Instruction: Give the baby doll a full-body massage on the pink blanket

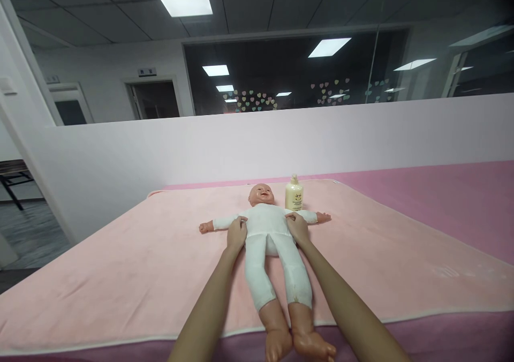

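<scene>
A baby doll point(267, 223) with a white cloth body lies face up on a pink towel, arms stretched out sideways and feet towards me. Against its side, below the armpit on the left, my left hand point(236, 234) is closed, with the fingers curled at the cloth. My right hand point(297, 229) grips the opposite side in the same way, its fingertips partly hidden. Just behind the doll's arm on the right stands a pale yellow pump bottle point(294, 196), upright and apart from my hands.
The pink towel point(160, 276) with a white edge covers much of a padded pink surface point(450, 201). A low white wall point(257, 145) with glass above it runs along the back. Off to the left, a dark-legged table point(16, 182) stands on the floor.
</scene>
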The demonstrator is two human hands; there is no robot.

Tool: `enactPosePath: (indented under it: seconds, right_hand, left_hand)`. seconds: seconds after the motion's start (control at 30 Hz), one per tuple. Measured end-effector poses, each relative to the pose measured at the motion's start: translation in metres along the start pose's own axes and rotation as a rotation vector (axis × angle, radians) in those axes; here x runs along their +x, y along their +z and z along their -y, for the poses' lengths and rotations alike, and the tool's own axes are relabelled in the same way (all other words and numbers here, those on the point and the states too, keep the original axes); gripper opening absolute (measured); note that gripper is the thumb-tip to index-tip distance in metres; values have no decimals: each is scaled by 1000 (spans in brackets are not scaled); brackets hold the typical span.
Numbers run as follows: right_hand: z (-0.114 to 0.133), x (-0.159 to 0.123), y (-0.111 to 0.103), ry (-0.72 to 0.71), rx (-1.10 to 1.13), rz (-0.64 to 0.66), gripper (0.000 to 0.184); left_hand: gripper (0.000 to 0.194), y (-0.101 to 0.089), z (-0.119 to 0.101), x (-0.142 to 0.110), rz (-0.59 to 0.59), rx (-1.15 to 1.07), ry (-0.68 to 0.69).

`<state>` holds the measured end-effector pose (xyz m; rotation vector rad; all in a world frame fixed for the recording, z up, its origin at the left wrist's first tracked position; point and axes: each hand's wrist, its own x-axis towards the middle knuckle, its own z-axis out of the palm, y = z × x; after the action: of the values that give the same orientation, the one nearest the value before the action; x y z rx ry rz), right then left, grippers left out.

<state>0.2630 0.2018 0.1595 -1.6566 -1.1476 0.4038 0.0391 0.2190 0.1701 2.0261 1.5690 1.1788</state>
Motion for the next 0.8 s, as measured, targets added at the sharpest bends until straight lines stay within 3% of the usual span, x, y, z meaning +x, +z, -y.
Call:
enactPosePath:
  seconds: [0.8]
  right_hand:
    - [0,1,0,8,-18,14,23]
  left_hand:
    - [30,-1,-2,-1,5,9,-12]
